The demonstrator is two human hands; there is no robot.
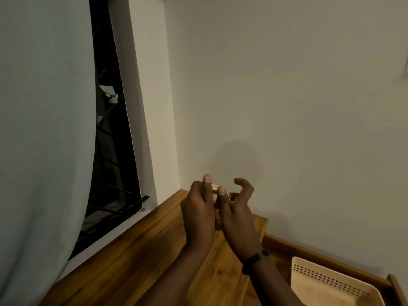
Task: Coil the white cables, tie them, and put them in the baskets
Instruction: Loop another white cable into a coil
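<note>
I am looking into a room of a home after dark: a pale curtain (42, 129) hangs over a barred window (112, 151). Plain painted walls (287, 85) meet a wooden tabletop (141, 257) holding 1 cream perforated basket (331, 283).

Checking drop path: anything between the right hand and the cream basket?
Head view: only bare wooden tabletop and the person's own right forearm with a black wristband lie between the right hand and the basket.
</note>
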